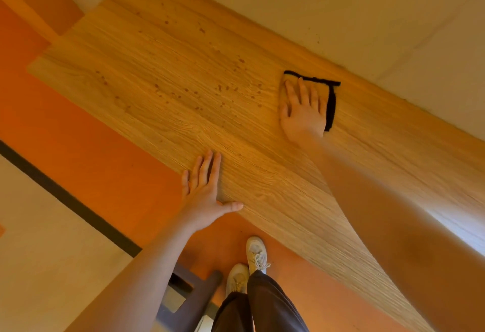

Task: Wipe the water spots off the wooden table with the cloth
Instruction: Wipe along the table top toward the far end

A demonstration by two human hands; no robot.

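- Head view, looking steeply down: a long wooden table (183, 126) runs slantwise across the frame, its far edge against a pale wall (367, 3).
- Right hand (301, 111) lies flat on the cloth (331, 103), fingers straight and slightly spread, palm pressing down; nothing is pinched or curled round.
- Only part of the cloth shows: a pale, table-coloured patch under the fingers and a black border along its far and right sides, near the table's wall-side edge.
- Water spots (220, 87) show as small dark dots scattered over the wood to the left of the cloth, from just beside the fingers out toward the table's far left end; more dots sit higher up near the wall edge.
- Left hand (206, 195) rests flat at the table's near edge, fingers straight and together, thumb stretched out to the side along the edge; it holds nothing and is well apart from the cloth.
- Below the table edge, two white shoes (249, 266) and dark trousers (262, 305) stand on an orange floor (91, 153); a dark stool (194, 295) is just beside the left shoe.
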